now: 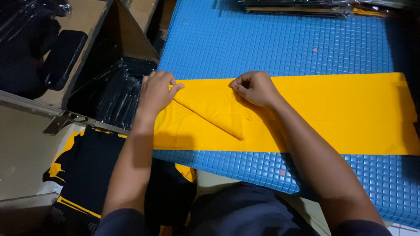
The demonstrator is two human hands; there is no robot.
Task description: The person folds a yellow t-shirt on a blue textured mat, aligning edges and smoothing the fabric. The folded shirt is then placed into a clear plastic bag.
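Observation:
A long strip of yellow fabric (332,113) lies flat across a blue quilted mat (280,48). Its left end is folded over into a triangular flap (214,109). My left hand (155,91) pinches the fabric's upper left corner at the mat's edge. My right hand (256,87) pinches the upper edge of the flap near the middle, knuckles up. Both forearms reach in from below.
An open cardboard box (113,39) with black plastic-wrapped packs (118,91) stands to the left. Black and yellow garments (87,170) lie on the floor at lower left. More wrapped packs (306,6) sit at the mat's far edge.

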